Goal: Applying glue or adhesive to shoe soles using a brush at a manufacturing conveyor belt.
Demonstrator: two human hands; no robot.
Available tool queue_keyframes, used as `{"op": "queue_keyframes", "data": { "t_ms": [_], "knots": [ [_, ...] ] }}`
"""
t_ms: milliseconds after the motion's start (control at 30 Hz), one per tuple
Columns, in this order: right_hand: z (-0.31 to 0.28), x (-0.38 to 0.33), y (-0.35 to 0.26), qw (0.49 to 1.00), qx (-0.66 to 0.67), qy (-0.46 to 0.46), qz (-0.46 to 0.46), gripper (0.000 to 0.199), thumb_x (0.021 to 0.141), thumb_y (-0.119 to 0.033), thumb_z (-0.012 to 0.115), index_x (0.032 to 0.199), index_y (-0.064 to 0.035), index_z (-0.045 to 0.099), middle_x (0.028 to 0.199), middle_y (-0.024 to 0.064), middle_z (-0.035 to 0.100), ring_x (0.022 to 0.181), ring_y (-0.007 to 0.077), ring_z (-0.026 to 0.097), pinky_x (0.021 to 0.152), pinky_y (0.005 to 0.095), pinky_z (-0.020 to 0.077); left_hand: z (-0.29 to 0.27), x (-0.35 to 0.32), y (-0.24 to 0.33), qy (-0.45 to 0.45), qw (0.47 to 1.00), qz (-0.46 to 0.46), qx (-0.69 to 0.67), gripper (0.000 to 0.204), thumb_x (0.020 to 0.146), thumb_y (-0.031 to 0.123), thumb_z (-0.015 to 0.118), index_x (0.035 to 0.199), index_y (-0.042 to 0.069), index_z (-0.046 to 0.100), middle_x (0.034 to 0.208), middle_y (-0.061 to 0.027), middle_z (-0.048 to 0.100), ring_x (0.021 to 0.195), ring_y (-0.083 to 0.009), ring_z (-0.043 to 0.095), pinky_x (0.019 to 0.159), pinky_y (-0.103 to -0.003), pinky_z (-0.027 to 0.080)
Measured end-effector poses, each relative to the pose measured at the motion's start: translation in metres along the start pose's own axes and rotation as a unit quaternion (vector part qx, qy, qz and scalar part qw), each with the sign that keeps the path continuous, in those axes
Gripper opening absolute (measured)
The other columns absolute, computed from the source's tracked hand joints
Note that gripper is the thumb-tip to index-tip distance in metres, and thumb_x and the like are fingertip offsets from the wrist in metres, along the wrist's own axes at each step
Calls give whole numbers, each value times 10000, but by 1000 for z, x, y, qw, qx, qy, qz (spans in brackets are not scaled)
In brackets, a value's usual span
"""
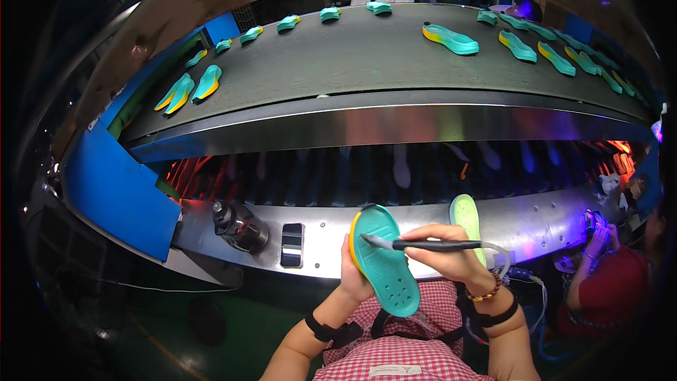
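Perforated teal sole (388, 271), slim brush (437, 245), metal ledge (525, 229)

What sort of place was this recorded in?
Probably a shoe factory's production line: teal-and-yellow shoe soles lie along a wide, dark belt, and the right hand holds a black-handled brush against a similar sole in the left hand.

Red-checked garment (423, 354), black wristbands (498, 315), beaded bracelet (488, 293)
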State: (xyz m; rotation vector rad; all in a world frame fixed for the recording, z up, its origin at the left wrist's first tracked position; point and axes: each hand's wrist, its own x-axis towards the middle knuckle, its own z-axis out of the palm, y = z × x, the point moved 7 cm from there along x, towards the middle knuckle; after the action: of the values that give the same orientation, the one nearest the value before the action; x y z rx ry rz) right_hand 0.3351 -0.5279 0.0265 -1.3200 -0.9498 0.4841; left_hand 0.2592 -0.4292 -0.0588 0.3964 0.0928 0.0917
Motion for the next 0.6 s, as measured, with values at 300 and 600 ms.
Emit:
{"op": "queue_keyframes", "data": {
  "t_ms": [300,600],
  "knots": [
    [7,-11,-11,998,-31,-50,-39,205,745,-31,661,948,-2,650,894,126,655,831,186,628,746,283,501,26,-1,22,-42,995,65,56,812,832,654,57,1206,46,445,1051,-199,564,939,-291,577,829,-411,472],
    [7,-24,-27,990,-38,-92,-98,208,722,-6,673,927,-2,636,900,130,651,868,241,630,796,327,493,34,-7,57,-4,976,205,78,933,737,783,147,1089,-9,495,943,-195,570,802,-289,576,708,-409,483]
  ]
}}
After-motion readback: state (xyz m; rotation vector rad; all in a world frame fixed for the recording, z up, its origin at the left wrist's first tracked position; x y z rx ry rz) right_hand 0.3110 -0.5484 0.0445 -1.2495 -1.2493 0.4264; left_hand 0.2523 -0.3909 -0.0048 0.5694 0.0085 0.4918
